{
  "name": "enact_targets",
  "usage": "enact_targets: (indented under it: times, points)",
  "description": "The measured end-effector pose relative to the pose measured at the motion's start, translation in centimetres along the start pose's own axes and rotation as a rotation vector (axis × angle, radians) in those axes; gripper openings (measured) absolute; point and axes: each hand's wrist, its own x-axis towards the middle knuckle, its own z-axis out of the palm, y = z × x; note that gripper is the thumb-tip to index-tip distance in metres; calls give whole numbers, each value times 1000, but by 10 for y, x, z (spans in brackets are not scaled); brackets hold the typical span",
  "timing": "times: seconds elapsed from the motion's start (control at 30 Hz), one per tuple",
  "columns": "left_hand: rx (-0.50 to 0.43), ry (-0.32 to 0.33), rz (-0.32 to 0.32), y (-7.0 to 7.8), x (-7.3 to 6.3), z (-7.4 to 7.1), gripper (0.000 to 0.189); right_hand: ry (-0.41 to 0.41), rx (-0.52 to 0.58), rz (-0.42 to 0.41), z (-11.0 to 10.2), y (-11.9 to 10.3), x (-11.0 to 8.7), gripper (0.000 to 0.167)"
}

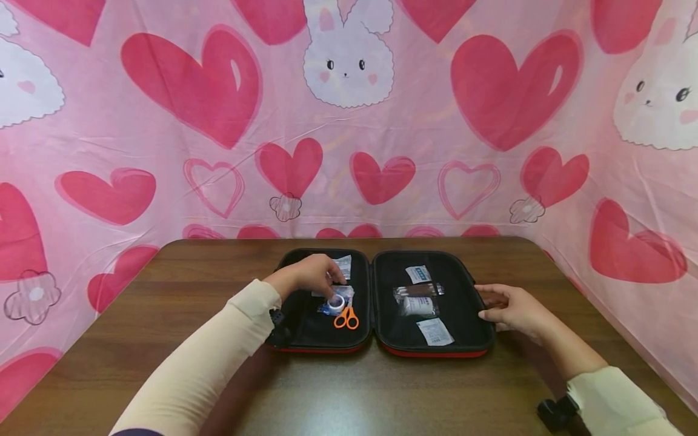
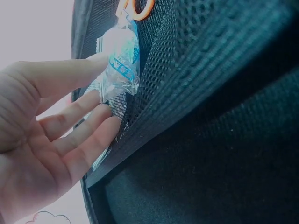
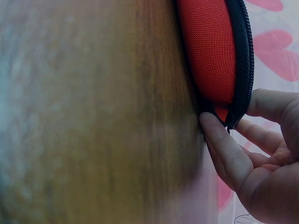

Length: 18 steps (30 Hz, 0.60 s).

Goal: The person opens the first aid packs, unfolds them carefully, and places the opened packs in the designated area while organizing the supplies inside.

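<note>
A zip case (image 1: 458, 272), black inside and red outside, lies unfolded on the table. Over its left half, my left hand (image 1: 313, 274) pinches a white tape roll (image 1: 335, 303) in a clear, blue-printed wrapper (image 2: 122, 65). The thumb lies on the wrapper, while the other fingers reach behind it near the mesh (image 2: 161, 60). Orange-handled scissors (image 1: 346, 318) rest just below the roll. My right hand (image 1: 515, 310) grips the case's right edge; in the right wrist view its fingers (image 3: 229, 147) hold the zippered rim (image 3: 243, 70) beside the red shell (image 3: 208, 51).
In the case's right half lie a small white-blue packet (image 1: 418, 274), a pack of swabs (image 1: 418, 290), a wrapped bandage roll (image 1: 419, 306) and a paper sachet (image 1: 435, 332). Another sachet (image 1: 344, 266) sits behind my left hand. A pink heart-print cloth (image 1: 349, 133) hangs behind the brown table (image 1: 382, 393).
</note>
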Motion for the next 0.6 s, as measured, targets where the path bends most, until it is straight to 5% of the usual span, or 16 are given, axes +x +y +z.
enact_targets:
  times: [0.6]
  points:
    - [-74,-90,5,1,-6,0,28,0,2,16,0,-1,-1,69]
